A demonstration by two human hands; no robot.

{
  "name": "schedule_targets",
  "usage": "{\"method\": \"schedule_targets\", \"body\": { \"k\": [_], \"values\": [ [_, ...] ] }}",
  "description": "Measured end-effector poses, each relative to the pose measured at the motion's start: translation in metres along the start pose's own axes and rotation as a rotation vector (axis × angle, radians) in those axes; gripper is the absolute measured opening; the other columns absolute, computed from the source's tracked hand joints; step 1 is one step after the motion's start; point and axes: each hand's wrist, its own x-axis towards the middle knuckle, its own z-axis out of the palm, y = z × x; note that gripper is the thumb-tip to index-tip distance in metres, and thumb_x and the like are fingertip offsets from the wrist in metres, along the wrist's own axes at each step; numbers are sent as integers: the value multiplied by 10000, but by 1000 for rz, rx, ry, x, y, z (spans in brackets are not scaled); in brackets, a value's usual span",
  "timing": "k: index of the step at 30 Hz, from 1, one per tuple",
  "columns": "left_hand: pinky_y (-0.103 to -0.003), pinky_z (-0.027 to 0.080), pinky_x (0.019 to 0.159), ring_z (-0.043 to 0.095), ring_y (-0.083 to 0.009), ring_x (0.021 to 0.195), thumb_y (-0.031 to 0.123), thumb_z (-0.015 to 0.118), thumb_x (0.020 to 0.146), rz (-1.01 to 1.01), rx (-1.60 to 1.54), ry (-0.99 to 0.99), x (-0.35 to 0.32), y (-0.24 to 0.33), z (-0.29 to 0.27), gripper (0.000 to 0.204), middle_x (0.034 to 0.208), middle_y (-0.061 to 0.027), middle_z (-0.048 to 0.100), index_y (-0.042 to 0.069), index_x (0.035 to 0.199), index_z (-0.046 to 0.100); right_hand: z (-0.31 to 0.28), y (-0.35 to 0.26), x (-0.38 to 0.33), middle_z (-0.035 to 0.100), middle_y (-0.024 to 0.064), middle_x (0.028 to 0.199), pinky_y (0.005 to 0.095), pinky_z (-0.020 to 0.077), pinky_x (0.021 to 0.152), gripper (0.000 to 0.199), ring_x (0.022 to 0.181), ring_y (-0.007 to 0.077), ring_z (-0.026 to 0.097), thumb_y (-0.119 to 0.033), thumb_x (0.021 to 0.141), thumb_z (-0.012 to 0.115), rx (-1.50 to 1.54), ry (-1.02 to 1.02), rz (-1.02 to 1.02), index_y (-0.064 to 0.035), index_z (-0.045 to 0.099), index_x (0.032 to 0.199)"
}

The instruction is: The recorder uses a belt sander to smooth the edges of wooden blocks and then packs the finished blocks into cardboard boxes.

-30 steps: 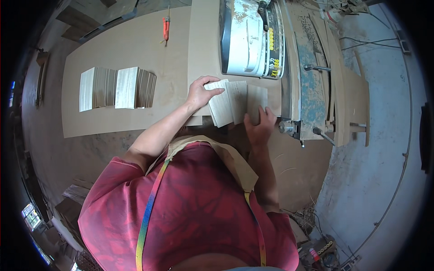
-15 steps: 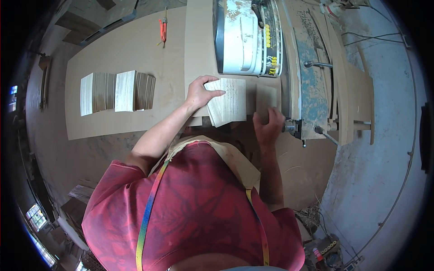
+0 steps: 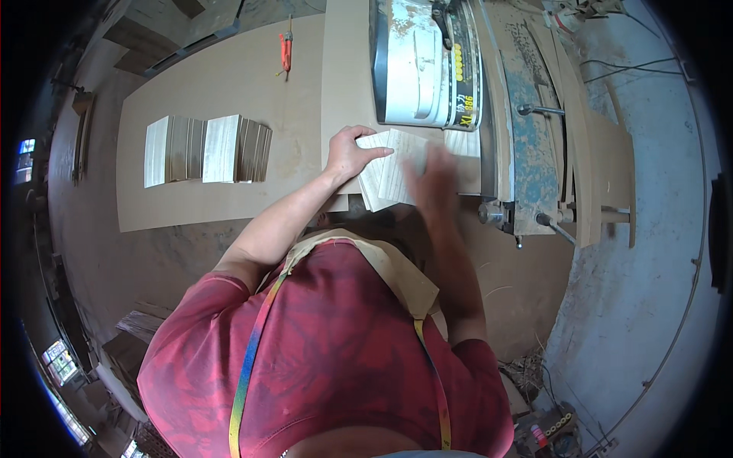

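My left hand (image 3: pixel 353 158) grips a fanned stack of thin wooden boards (image 3: pixel 387 183), its thumb lying over the top face and its fingers behind the far edge. At the right side of that stack is my right hand (image 3: pixel 434 179), smeared by motion, so its fingers do not show clearly. Another wooden board (image 3: pixel 463 143) lies flat by the near end of the white and black machine (image 3: pixel 416 69), to the right of my right hand; its far part is hidden under the machine housing.
Two rows of similar boards (image 3: pixel 221 150) stand on the brown table panel (image 3: pixel 298 107) at the left. An orange-handled tool (image 3: pixel 286 53) lies farther back. On the right is the machine's worn blue metal side (image 3: pixel 534 137), with levers and a protruding knob (image 3: pixel 492 214).
My right hand has moved left from the single board to the stack. That board has slid away from me, partly under the machine. My left hand keeps its hold; the view has shifted slightly.
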Motion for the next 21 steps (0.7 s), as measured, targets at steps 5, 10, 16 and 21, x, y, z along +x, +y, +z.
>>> {"method": "schedule_targets", "body": {
  "k": [5,10,16,21],
  "values": [
    [-344,600,960,738,-238,1000,151,969,830,-8,49,-61,3,13,-1,553,1198,-112,752,31,1328,760,26,-13,-55,580,307,1452,552,546,1031,712,1266,506,582,-342,850,850,-125,164,-28,19,628,1422],
    [-305,604,940,723,-188,1011,11,893,873,-97,-700,-401,4,-24,-30,592,1191,-96,747,39,1429,692,-2,53,-64,542,315,1485,585,503,1102,683,1285,512,565,-296,857,832,-147,295,19,22,620,1424],
    [-269,608,894,697,-138,940,-86,823,894,-74,-707,-390,1,-28,-38,647,1165,-75,730,54,1496,633,17,92,-22,535,300,1503,586,482,1136,589,1296,503,560,-215,902,786,-322,376,-152,28,630,1415],
    [-272,596,818,665,-132,839,-48,849,893,-170,-659,-328,-3,-25,-27,551,1074,-61,722,50,1408,679,28,91,16,555,284,1476,580,485,1136,522,1297,492,564,-161,940,745,-312,431,-181,42,622,1405]
  ]
}}
